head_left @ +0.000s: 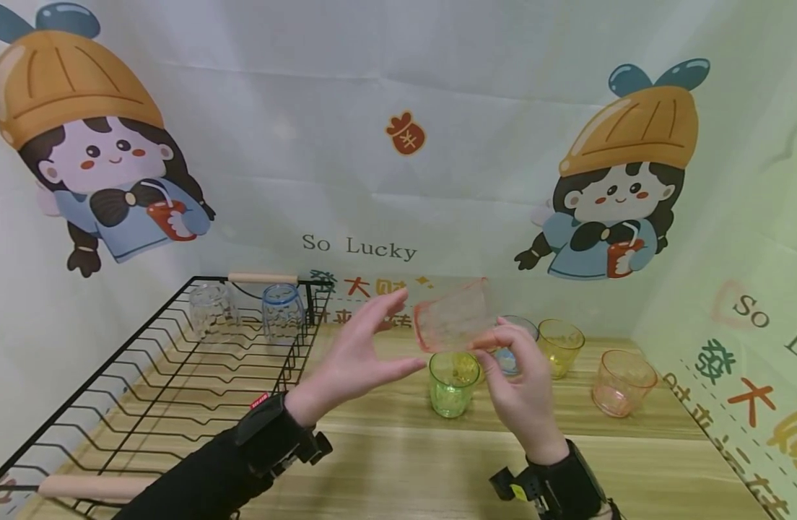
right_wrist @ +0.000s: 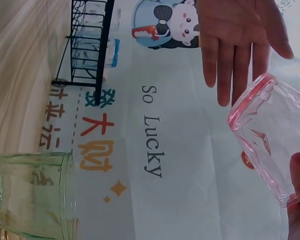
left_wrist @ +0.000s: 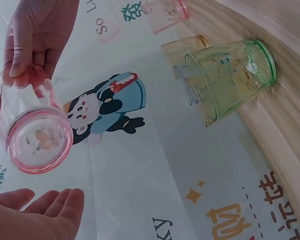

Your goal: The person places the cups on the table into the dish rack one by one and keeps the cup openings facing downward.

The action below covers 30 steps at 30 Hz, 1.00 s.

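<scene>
A transparent pink glass (head_left: pixel 453 318) is held tilted on its side above the table, its base toward the left. My right hand (head_left: pixel 520 372) pinches it near the rim between thumb and fingers. Facing the base, my left hand (head_left: pixel 353 354) has its fingers and thumb spread, with a gap between them and the glass. In the left wrist view the round pink base (left_wrist: pixel 40 142) points toward the camera. Straight left fingers (right_wrist: pixel 225 70) show beside the base in the right wrist view. A green glass (head_left: pixel 452 393) stands upright on the table below the held one.
Behind the green glass stand a blue glass (head_left: pixel 507 361) and a yellow glass (head_left: pixel 561 350); another pink glass (head_left: pixel 622 383) is farther right. On the left, a black wire rack (head_left: pixel 145 393) with wooden handles bears a clear glass (head_left: pixel 213 314) and a blue glass (head_left: pixel 284 314). Printed cloth walls surround the table.
</scene>
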### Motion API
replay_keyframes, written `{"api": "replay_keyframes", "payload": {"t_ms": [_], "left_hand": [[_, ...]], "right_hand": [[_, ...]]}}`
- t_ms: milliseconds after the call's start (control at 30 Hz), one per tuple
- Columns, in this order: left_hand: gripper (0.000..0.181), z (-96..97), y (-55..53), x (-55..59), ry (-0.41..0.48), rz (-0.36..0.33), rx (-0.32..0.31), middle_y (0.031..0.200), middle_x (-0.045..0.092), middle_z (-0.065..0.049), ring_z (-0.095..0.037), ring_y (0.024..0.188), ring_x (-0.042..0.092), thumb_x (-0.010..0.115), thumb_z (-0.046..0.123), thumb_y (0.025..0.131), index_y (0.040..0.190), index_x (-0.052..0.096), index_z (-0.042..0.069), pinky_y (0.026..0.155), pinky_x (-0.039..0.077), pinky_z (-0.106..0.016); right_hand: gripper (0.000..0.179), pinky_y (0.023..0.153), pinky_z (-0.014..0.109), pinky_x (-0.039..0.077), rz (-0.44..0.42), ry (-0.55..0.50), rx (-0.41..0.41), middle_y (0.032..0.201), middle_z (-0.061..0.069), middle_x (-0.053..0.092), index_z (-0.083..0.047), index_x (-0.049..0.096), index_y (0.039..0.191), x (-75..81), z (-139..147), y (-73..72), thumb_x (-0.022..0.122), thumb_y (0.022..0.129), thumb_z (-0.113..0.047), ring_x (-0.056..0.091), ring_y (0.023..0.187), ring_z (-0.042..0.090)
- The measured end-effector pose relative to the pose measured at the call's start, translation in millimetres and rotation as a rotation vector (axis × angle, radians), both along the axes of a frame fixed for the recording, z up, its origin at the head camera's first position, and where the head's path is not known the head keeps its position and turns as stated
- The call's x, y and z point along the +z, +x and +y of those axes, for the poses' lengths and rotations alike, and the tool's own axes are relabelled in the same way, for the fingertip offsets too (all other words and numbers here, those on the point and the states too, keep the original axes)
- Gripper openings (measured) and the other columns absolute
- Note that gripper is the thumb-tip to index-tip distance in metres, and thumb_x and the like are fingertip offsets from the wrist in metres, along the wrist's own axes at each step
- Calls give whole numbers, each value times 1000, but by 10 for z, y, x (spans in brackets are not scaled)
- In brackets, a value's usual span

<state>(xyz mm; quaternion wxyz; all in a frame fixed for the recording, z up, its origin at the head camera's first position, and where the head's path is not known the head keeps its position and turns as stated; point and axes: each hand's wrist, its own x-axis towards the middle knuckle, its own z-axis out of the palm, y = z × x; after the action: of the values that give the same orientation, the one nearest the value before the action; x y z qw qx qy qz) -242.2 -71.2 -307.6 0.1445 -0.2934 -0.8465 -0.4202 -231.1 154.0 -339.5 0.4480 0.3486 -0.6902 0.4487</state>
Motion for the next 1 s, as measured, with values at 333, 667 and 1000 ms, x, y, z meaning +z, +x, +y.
{"api": "replay_keyframes", "payload": {"t_ms": [333,667,1000], "left_hand": [[91,81,12,-21,95,4,-36,142,47,-9,-21,127,50,83,21,70,146,33,8,106,46,-36],[90,123,53,-44,185,-20,-90,140,48,-10,-24,122,55,82,16,71,146,32,9,102,49,-34],[83,132,54,-68,319,-61,-166,139,49,-8,-22,122,53,79,7,73,143,35,11,103,48,-24]], "right_hand": [[23,113,33,36,-25,-36,100,87,12,65,3,61,91,-20,-67,6,63,76,20,58,92,16],[15,114,32,36,-42,-83,189,90,9,65,8,58,92,-45,-124,22,60,80,17,60,95,10],[11,116,30,34,-112,-167,344,102,-7,65,17,51,95,-86,-167,36,55,86,14,61,101,6]]}}
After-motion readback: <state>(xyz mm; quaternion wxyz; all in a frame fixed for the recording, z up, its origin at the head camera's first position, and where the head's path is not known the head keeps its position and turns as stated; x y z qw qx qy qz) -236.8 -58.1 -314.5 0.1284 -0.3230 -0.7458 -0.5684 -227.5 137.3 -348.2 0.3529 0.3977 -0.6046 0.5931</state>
